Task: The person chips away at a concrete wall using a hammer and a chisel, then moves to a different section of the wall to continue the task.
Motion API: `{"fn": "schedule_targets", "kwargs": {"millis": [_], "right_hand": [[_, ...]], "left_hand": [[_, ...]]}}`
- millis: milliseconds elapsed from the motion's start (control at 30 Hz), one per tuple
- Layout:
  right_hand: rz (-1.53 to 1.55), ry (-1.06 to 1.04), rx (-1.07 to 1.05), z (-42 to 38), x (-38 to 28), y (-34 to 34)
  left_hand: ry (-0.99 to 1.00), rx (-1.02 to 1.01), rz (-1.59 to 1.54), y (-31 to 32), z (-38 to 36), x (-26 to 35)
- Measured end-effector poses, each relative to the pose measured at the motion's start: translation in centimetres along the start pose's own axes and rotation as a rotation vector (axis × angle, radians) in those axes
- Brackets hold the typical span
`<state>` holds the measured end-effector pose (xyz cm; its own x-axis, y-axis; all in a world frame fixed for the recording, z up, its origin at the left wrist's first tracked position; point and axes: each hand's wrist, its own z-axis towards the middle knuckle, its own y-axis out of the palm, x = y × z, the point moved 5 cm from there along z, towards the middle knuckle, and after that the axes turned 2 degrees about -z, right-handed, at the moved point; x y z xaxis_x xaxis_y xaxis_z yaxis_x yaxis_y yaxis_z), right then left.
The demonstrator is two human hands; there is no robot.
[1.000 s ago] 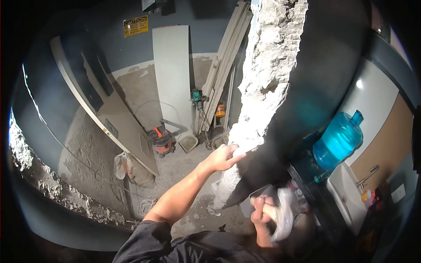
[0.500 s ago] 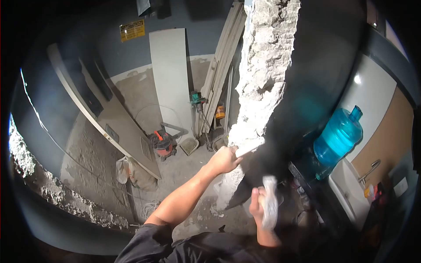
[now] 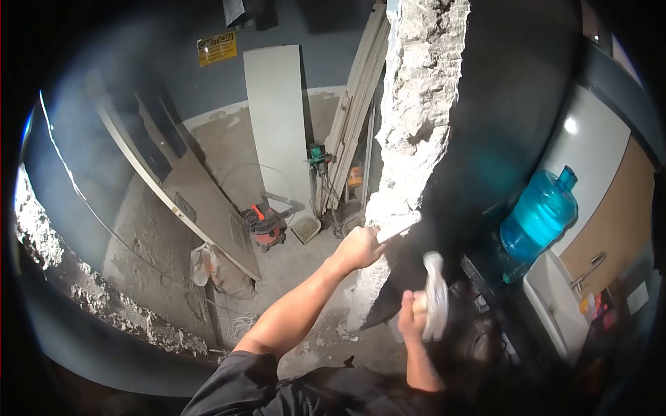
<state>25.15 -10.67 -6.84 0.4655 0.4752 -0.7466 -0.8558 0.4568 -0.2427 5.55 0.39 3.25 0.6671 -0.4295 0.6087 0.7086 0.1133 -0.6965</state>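
Observation:
My left hand [image 3: 361,247] is closed around a pale, bar-like chisel [image 3: 400,227], which lies tilted across the lower part of a broken wall edge [image 3: 418,125]. Whether its tip touches the plaster is hard to tell. That edge is rough, white and brightly lit. Lower and to the right, my right hand [image 3: 411,315] grips a hammer [image 3: 436,298]. Its whitish head is smeared by motion and stands apart from the chisel. The hammer's handle is mostly hidden in my fist.
A dark wall face [image 3: 510,90] runs right of the broken edge. Beyond it stand a blue water bottle [image 3: 540,215] and a white sink [image 3: 558,295]. On the left are a red-and-black vacuum [image 3: 265,225], a leaning white panel [image 3: 277,118], wooden planks [image 3: 354,114] and a sack [image 3: 229,270].
The hammer has shifted slightly up and right with my right hand. My left hand keeps the chisel at the wall edge, and the whole view has turned a little.

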Motion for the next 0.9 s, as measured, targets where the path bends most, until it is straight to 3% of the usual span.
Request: {"fn": "schedule_targets", "kwargs": {"millis": [67,133,167,200,267,333,400,467,533,600,667,700,733,767,900], "right_hand": [[0.093,-0.502,0.154,2.3,-5.7,-2.1],[0.548,-0.482,0.073,2.9,-6.2,-2.0],[0.527,-0.490,0.075,3.3,-6.6,-1.9],[0.186,-0.340,0.062,3.1,-5.9,-1.4],[-0.150,0.046,-0.195,2.9,-0.5,2.6],[0.190,0.133,0.000,0.9,6.1,4.7],[0.105,0.227,0.065,0.0,5.7,3.0],[0.232,0.063,0.119,0.8,1.5,0.8],[0.258,-0.296,0.103,3.3,-5.1,-1.5],[0.440,-0.297,0.112,3.0,-4.0,-0.9],[0.045,-0.324,0.041,3.1,-0.1,1.7],[0.162,0.096,-0.136,2.0,4.8,4.9],[0.105,0.178,-0.074,1.7,8.1,6.3],[0.141,0.228,-0.087,0.7,7.3,5.7],[0.156,0.101,0.027,-0.5,5.1,3.1]], "left_hand": [[-0.007,0.011,0.001,-0.2,-0.1,-0.2],[0.004,0.003,-0.016,-0.1,-0.1,-0.2],[0.004,0.004,-0.016,-0.2,0.1,-0.2],[0.004,-0.001,-0.017,-0.2,0.2,-0.2],[0.007,-0.011,-0.020,-0.1,0.0,-0.1],[-0.014,-0.044,0.004,-0.5,0.1,-0.1],[-0.003,-0.015,0.040,-0.4,0.3,-0.6],[-0.039,-0.038,0.058,-0.6,0.0,-0.1],[0.051,0.053,0.034,-0.5,0.1,-0.5],[0.058,0.051,0.039,-0.5,0.4,-0.8],[0.062,0.039,0.037,-0.1,0.0,-0.7],[-0.026,0.044,0.076,-0.3,0.2,-0.7],[-0.111,0.052,0.118,-0.6,0.5,-0.9],[-0.073,-0.036,0.084,-0.1,1.1,-1.7],[-0.115,-0.038,0.069,-0.9,0.8,-0.9]]}}
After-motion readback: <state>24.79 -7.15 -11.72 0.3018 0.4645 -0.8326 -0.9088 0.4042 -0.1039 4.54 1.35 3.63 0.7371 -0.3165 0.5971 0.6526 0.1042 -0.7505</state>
